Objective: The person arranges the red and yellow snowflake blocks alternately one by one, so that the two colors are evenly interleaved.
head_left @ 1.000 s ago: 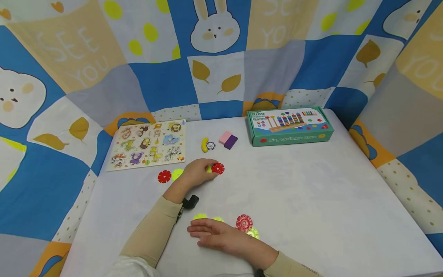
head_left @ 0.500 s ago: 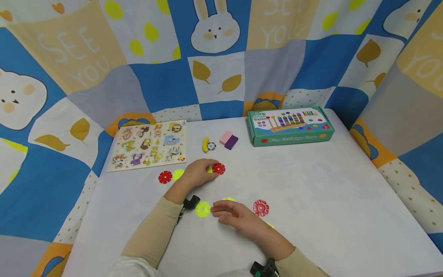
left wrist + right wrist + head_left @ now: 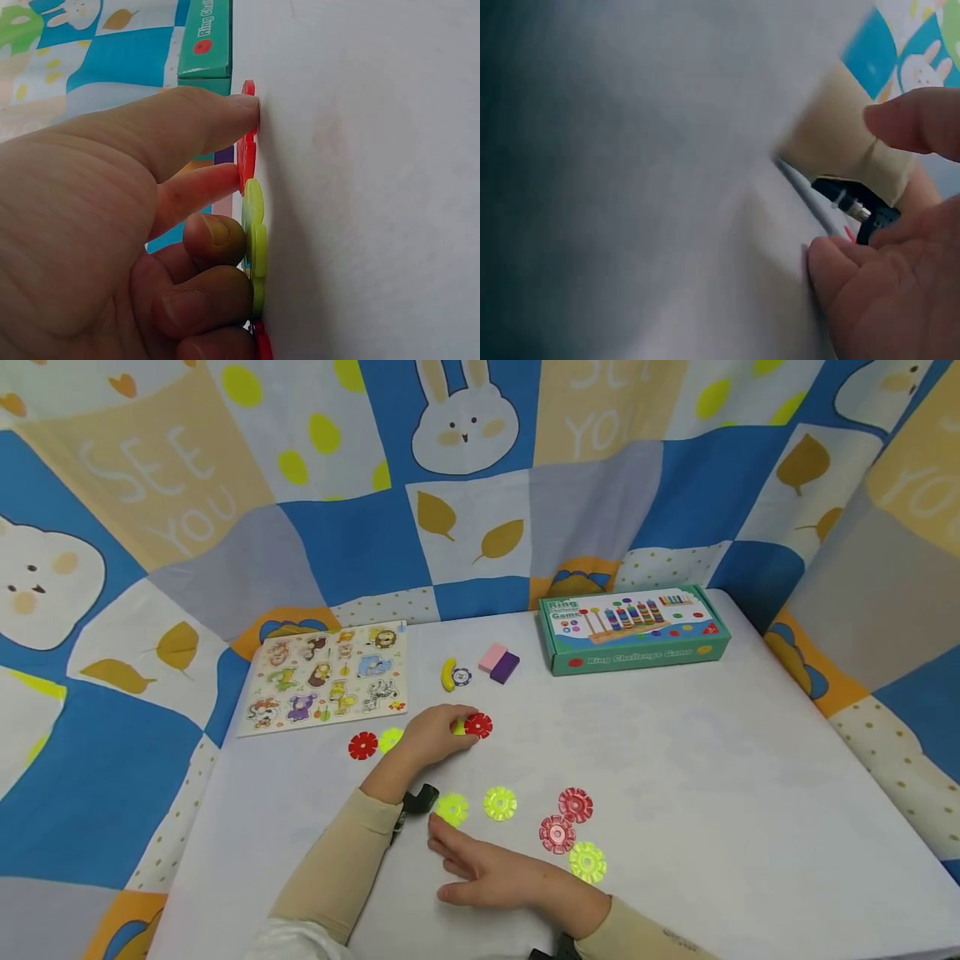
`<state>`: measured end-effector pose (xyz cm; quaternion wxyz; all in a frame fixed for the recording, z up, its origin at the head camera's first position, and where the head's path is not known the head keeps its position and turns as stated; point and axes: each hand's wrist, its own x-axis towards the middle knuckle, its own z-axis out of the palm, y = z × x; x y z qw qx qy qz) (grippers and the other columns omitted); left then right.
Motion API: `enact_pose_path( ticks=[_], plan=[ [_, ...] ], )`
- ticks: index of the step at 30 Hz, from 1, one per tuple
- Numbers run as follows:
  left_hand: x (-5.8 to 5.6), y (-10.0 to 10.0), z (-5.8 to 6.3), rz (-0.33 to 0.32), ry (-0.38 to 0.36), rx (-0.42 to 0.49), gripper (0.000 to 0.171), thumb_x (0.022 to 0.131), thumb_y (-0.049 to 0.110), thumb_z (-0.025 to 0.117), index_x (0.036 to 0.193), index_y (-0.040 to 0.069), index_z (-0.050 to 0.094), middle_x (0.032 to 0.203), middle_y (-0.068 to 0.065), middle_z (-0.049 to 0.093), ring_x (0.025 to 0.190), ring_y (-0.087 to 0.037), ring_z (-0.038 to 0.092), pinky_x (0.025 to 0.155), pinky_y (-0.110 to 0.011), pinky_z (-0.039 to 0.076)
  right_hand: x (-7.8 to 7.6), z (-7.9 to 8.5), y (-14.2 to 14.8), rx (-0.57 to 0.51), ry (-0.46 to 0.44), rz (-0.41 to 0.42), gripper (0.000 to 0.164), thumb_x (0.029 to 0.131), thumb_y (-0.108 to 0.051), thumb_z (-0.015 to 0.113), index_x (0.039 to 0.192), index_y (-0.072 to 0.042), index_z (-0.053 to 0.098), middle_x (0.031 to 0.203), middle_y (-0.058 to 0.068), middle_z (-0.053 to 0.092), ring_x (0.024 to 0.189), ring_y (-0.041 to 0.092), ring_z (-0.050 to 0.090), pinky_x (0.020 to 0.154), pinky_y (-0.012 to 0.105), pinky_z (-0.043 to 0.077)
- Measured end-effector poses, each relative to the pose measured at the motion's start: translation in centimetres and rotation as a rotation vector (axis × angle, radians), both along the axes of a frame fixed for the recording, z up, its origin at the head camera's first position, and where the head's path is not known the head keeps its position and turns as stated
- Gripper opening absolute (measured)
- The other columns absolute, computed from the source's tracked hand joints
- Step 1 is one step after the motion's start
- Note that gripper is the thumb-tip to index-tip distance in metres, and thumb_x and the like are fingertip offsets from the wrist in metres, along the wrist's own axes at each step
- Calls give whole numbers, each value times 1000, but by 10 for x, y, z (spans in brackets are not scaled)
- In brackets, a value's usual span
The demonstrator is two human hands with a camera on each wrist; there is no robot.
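Observation:
My left hand [image 3: 429,739] rests at a row of flower-shaped plastic discs on the table. Its thumb and index finger hold the edges of a red disc [image 3: 481,725], while the other fingers curl against a yellow-green disc [image 3: 257,240]. Left of the wrist, the row shows another red disc [image 3: 363,746] and a yellow disc [image 3: 389,740]. My right hand [image 3: 491,875] spreads its fingers low over the table with nothing in them. Its fingertips are right at a yellow disc [image 3: 452,809]; a second yellow disc [image 3: 500,804] lies just beyond.
Right of that hand lie two red discs [image 3: 575,805] and a yellow disc [image 3: 587,862]. Farther back are an animal puzzle board [image 3: 322,677], a yellow banana-shaped piece [image 3: 447,675], pink and purple blocks [image 3: 504,667] and a green Ring Challenge Game box [image 3: 637,660].
My right hand went forward and right, then came back toward the body and left. The loose discs near it shifted forward and right, and more of them show now. The left hand stayed put.

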<state>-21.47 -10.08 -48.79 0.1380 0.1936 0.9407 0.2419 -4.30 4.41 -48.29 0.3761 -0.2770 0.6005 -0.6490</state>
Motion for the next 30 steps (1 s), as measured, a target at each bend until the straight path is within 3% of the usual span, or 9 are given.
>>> enact_pose_path(
  ticks=[4,6,9,13,16,19,24,30],
  plan=[
    [0,2,0,-4,1,2,51,83,42,70,130,27,58,125,3,58,110,-17,52,96,-40,41,3,12,2,117,-47,-179,82,93,-17,59,150,-1,2,156,12,5,139,21,24,104,31,30],
    [0,2,1,2,0,7,51,82,41,70,130,27,58,125,2,58,110,-18,52,95,-41,41,1,19,4,226,11,-270,81,92,-22,60,150,0,8,155,14,12,135,21,33,101,31,36],
    [1,2,2,1,1,8,51,83,41,70,130,26,58,126,1,58,112,-19,52,95,-41,41,-3,26,6,449,259,-403,72,90,-25,61,146,2,25,146,13,36,112,17,56,89,26,47],
    [1,2,2,-4,0,0,52,83,42,69,131,26,57,127,1,58,114,-19,51,96,-42,41,-15,23,11,806,685,-575,53,86,-24,66,132,-3,52,119,7,51,79,12,56,68,26,49],
    [1,1,0,-2,-7,2,52,83,42,69,131,25,57,126,1,58,113,-19,51,95,-41,41,-25,15,16,973,809,-614,43,81,-24,73,118,-6,63,105,6,51,75,13,54,65,27,49],
    [1,1,-2,-4,-10,2,52,83,42,69,130,26,57,126,2,58,111,-18,52,95,-40,42,-34,9,20,1036,766,-579,40,75,-26,80,107,-7,65,95,4,50,73,13,54,65,29,49],
    [1,0,-3,-3,-2,-1,52,82,42,70,130,26,58,125,2,59,110,-17,52,93,-40,43,-46,14,21,1070,643,-484,49,70,-30,83,107,-7,59,89,2,53,75,13,53,69,31,49],
    [-1,0,-2,2,-2,-9,52,82,43,70,131,27,57,126,4,58,111,-16,51,94,-39,42,-63,24,21,1112,611,-387,49,66,-31,85,99,-7,59,81,1,52,69,14,50,61,30,45]
  ],
)
